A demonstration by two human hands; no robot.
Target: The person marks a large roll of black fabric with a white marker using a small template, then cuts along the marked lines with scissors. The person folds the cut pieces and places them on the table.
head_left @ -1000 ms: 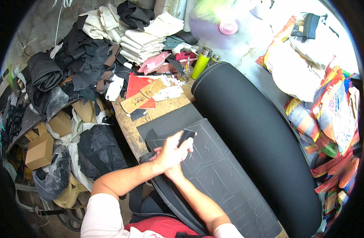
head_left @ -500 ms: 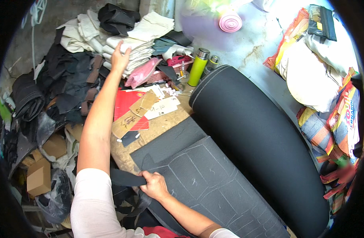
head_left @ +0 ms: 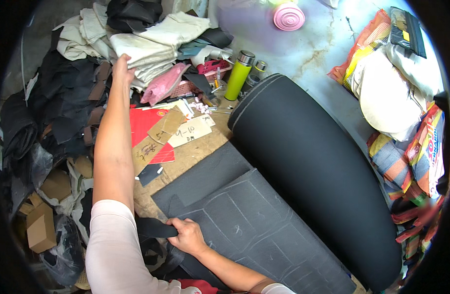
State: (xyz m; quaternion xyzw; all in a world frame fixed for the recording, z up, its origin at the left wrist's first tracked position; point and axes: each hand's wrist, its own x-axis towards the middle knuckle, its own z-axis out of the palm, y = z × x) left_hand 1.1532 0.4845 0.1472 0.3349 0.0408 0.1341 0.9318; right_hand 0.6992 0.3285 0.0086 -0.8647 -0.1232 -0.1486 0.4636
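Note:
My left hand (head_left: 123, 73), arm stretched far forward, is at the near left edge of a stack of folded off-white cloth (head_left: 151, 46). Its fingers look closed on the cloth edge, partly hidden by the folds. My right hand (head_left: 186, 236) is closed round the end of a black fabric strip (head_left: 156, 228), low over the near left edge of the work table. Under and beside this hand lies a large dark grey sheet (head_left: 239, 215) marked with pale chalk outlines, on top of another grey sheet (head_left: 205, 171).
A thick black roll (head_left: 313, 171) lies along the right of the table (head_left: 178, 169). A green flask (head_left: 238, 76), pink pouch (head_left: 165, 84), red folder (head_left: 141, 127) and card templates (head_left: 185, 132) sit toward the back. Black scraps (head_left: 70, 88) and an opened cardboard box (head_left: 41, 228) are at left.
My left hand has gone from spread fingers on the cloth stack to its near left edge, where the folds have shifted. The view has moved slightly; my right hand keeps the strip.

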